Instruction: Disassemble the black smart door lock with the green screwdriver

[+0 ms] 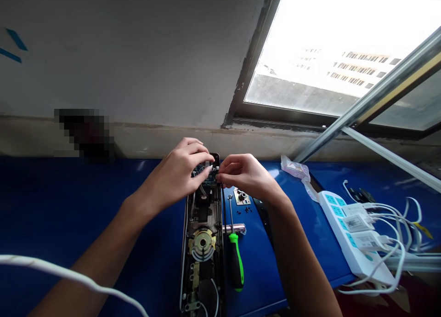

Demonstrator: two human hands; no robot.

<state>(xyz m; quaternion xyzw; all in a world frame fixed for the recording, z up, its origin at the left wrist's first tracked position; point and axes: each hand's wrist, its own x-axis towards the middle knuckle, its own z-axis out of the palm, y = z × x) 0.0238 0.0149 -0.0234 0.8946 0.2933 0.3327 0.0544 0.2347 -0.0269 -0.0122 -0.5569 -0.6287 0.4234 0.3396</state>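
Note:
A long, narrow opened device housing (185, 262), resembling an electronic door lock, lies lengthwise on the blue table. At its far end sits a dark circuit board (209, 179) with wires and white connectors. My left hand (184, 165) reaches over this board, thumb and index fingertips resting close to it with a small gap between them. Against the board's right edge, my right hand (244, 174) is closed in a pinch; whatever is between its fingertips is too small to make out. A round metal disc (203, 244) is fixed mid-housing.
Right of the housing lie a green-black screwdriver (236, 262), a square metal plate (241, 196), several small black screws (247, 210) and a shiny cylinder (237, 228). A white power strip (344, 243) with plugged chargers stands farther right. A white cable (69, 274) crosses the lower left.

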